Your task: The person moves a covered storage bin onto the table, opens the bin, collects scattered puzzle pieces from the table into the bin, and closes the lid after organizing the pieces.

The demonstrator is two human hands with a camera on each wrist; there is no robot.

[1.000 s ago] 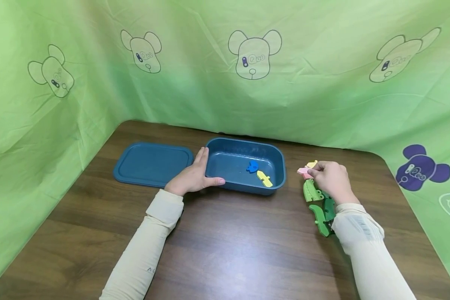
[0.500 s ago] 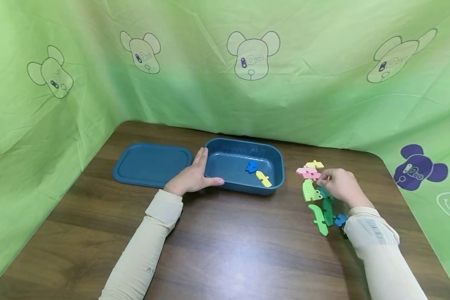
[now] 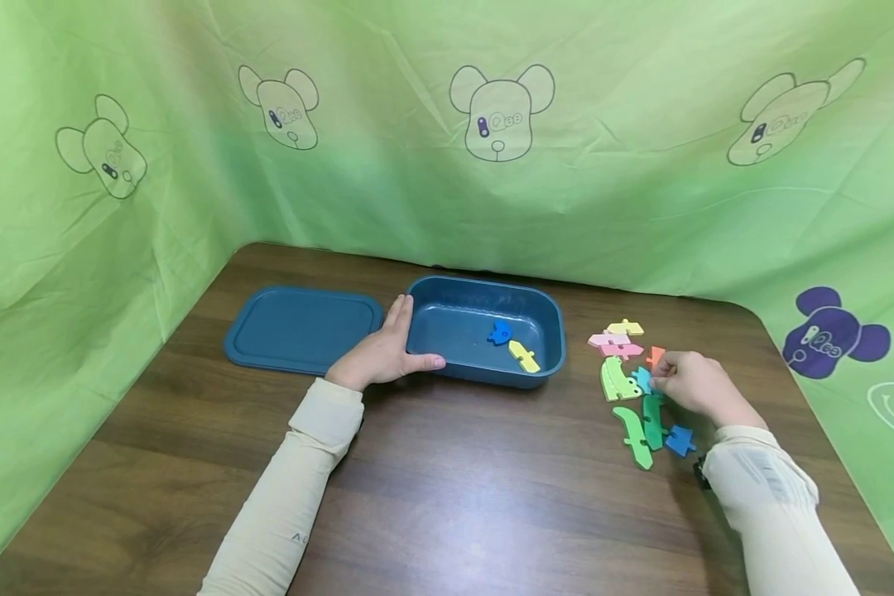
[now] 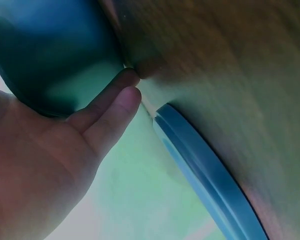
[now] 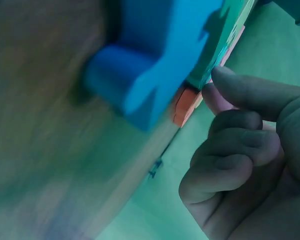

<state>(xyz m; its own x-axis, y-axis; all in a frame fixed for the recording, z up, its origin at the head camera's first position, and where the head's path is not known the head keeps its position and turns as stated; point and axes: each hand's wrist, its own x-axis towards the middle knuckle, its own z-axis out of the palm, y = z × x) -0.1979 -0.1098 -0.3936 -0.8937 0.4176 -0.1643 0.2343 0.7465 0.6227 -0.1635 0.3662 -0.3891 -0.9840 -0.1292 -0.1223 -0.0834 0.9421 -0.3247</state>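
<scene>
Fingertips of right hand [image 3: 696, 387] touch orange piece [image 3: 654, 357], near table edge [image 3: 782, 348]

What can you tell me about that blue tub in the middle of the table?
The blue tub is a shallow rectangular container with rounded corners, dark teal-blue, apparently smooth plastic. It stands upright and open on the brown table. Its matching lid lies flat just to its left. Inside lie a small blue piece and a yellow piece. The left hand rests against its left end, thumb along the near wall.
</scene>
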